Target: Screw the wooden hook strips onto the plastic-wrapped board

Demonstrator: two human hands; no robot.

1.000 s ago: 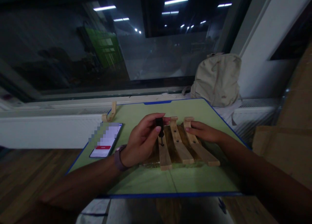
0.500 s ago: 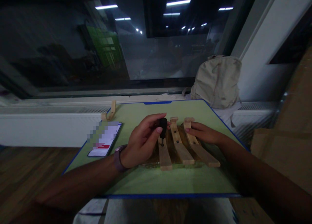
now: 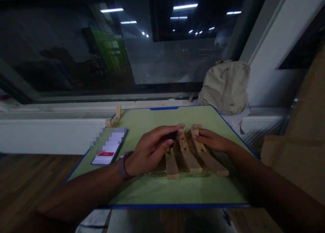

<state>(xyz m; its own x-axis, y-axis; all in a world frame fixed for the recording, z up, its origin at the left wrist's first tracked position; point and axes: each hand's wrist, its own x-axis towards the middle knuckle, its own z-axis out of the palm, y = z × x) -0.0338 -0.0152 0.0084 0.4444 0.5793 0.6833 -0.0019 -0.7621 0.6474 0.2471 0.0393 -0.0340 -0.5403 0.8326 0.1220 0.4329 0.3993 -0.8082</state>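
My left hand, a watch on its wrist, is closed around the black handle of a short screwdriver. The tool's tip points down at the leftmost curved wooden hook, whose upper part is hidden by the hand. Alongside lies a middle wooden hook with two dark holes. My right hand is closed on the upper part of the rightmost wooden hook, thumb at its near face. All three lie across a brown wooden board, mostly covered by them.
A green table with blue edging carries everything. On its left are a phone and another curved wooden hook. A beige backpack leans by the window at the back right. A cardboard box stands to the right.
My left hand has tilted the screwdriver handle over to the right, and the fingers now cover more of it. My right hand stays on the rightmost hook.
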